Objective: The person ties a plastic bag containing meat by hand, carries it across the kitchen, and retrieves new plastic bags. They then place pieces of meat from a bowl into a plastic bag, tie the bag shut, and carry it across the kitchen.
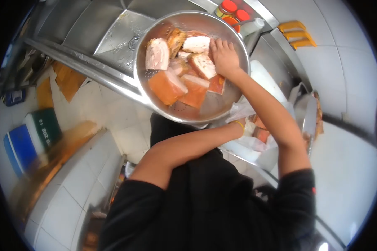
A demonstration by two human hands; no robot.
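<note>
Several thick chunks of meat with orange-brown skin [168,87] and pale cut faces lie in a big round metal colander [148,109]. My right hand [224,56] is inside the colander at its right side, fingers extended and slightly apart, touching the edge of the pale chunks. My left arm crosses low in front of my body, under the colander's rim. A yellow band circles its wrist, and my left hand [242,121] is beside a clear plastic bag [242,110]; its fingers are hidden. More meat pieces [262,134] show inside that bag.
A steel sink [121,37] lies behind and left of the colander. Red-lidded jars [228,7] stand at its upper right, near a yellow rack [296,34] on the tiled wall. A blue box [21,146] and a green box [45,127] sit at far left.
</note>
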